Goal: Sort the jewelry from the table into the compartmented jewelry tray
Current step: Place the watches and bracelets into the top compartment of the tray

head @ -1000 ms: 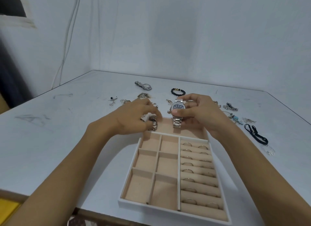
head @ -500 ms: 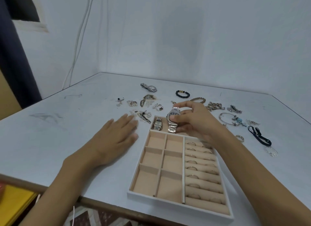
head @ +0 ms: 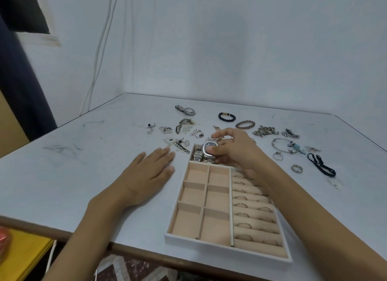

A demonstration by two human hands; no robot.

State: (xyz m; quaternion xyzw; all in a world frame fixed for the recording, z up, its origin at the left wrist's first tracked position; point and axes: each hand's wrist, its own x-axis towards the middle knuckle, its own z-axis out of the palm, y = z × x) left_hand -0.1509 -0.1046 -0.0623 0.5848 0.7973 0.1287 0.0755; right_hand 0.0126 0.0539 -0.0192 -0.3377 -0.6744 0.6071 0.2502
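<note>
My left hand (head: 149, 172) lies flat on the desk (head: 62, 176) just left of the jewelry tray (head: 209, 242), fingers spread and holding nothing, while my right hand (head: 234, 153) reaches over the tray's far end and pinches the silver watch (head: 209, 150) by its case, thumb on the near edge and fingers curled behind. The watch stands tilted in the far compartment, touching a second, smaller watch (head: 198, 154) already lying there on its left. To do this well, I think I should lower the case slowly and let the metal band fold under it, so that it settles beside the smaller watch and not on top of it; dropping it could scratch both faces. I'd keep my left hand where it is, ready to steady the tray if it slides. Nearer me, the six square compartments are bare, and the ring rolls (head: 254, 207) on the right already hold rings in their slots. Beyond the tray, much is unsorted: small earrings and charms (head: 180, 143) at the left, loose rings (head: 297, 168) and a black cord (head: 321, 165) at the right, then a bangle (head: 281, 144), chain bracelets (head: 265, 131), a dark beaded bracelet (head: 226, 116) and, farthest off, another watch (head: 186, 110).
</note>
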